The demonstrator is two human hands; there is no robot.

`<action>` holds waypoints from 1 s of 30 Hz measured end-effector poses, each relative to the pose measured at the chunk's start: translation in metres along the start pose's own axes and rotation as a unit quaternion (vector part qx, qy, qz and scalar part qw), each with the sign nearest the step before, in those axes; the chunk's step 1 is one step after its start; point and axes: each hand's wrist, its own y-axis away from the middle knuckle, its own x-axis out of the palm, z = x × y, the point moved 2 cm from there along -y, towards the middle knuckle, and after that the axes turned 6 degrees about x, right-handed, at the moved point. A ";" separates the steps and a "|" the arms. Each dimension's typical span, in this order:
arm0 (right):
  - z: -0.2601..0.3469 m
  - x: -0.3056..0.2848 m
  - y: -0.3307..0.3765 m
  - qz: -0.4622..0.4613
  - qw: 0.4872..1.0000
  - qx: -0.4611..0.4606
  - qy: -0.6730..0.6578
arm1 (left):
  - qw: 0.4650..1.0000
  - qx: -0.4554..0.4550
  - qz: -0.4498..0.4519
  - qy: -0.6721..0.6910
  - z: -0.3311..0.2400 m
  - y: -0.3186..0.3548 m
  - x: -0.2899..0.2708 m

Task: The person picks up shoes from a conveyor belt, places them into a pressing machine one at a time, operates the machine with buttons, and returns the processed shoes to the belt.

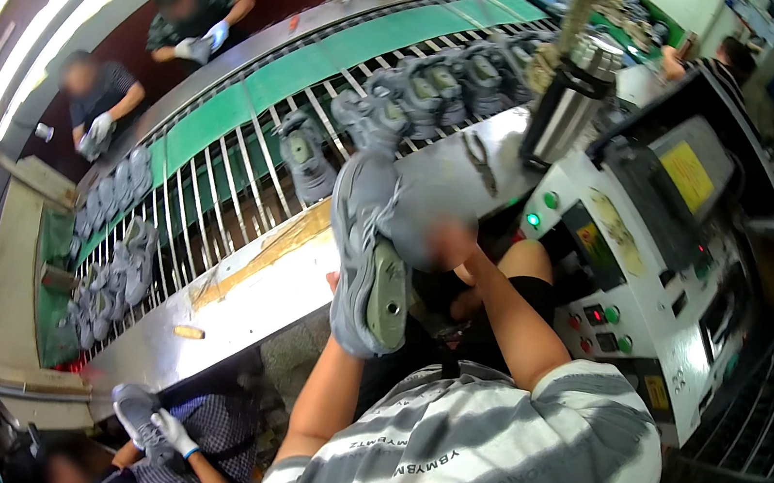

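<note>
The sharpest lettering I get is on the grey-and-white striped shirt (480, 425) at the near side: rows of dark capital letters, repeated across the cloth. To the right, a large yellow label (686, 175) sits on the dark cover of the white machine (654, 326); I can't make out its wording from here. Low on that machine's front I see another yellow label (657, 391), too small for me to read. A red-lit readout (596, 315) glows among the round buttons (612, 314), its figures blurred. Left of the worn, yellowish patch (618, 231), a dark panel (592, 241) carries coloured markings, likewise illegible to me.
</note>
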 end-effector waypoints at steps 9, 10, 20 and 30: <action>0.149 -0.047 0.244 0.111 0.918 -0.299 -0.235 | 0.775 -0.111 0.128 -0.609 0.140 -0.109 0.144; 0.157 -0.054 0.267 0.090 0.914 -0.315 -0.239 | 0.795 -0.081 0.119 -0.590 0.147 -0.121 0.122; 0.233 -0.112 0.517 -0.562 0.732 -0.384 0.040 | 0.832 -0.192 -0.053 -0.517 0.078 -0.057 -0.236; 0.400 -0.229 0.645 -0.852 0.360 -0.001 0.379 | 0.744 -0.183 -0.255 -0.590 0.090 -0.062 -0.194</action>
